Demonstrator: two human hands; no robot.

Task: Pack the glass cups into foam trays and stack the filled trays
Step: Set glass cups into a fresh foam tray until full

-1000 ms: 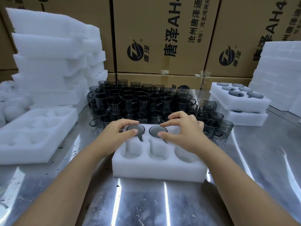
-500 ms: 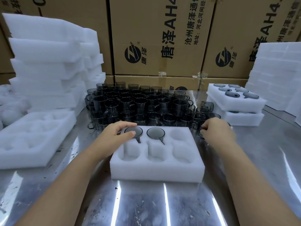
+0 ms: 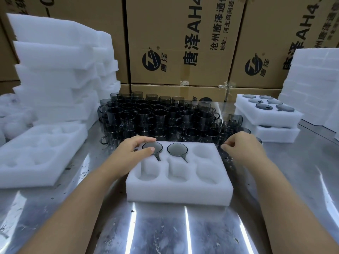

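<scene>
Left edge: a tall foam stack (image 3: 60,74) stands at the back; an empty foam tray (image 3: 36,158) lies flat in front of it, well apart from the working tray (image 3: 178,189)
Open room: bare metal table (image 3: 165,231) spreads along the near edge and between the two trays
Back: loose glass cups (image 3: 159,118) crowd right up to the working tray's far side; cardboard boxes (image 3: 179,43) wall off behind them
Right edge: two filled trays (image 3: 267,114) sit stacked; more foam (image 3: 315,85) rises beyond them
Change: a second ago the right hand pressed on the second cup; it has since gone to the loose cups off the tray's far right corner; the left hand has stayed put
Left hand (image 3: 134,153): curled round the first cup (image 3: 156,145), thumb on its upturned base, forefinger along its far rim
Second cup (image 3: 177,149): seated base-up in the middle back pocket, between the hands, touched by neither; the other four pockets hold nothing
Right hand (image 3: 242,149): fingers hooked narrow among the loose cups; whether it grips one I cannot tell
</scene>
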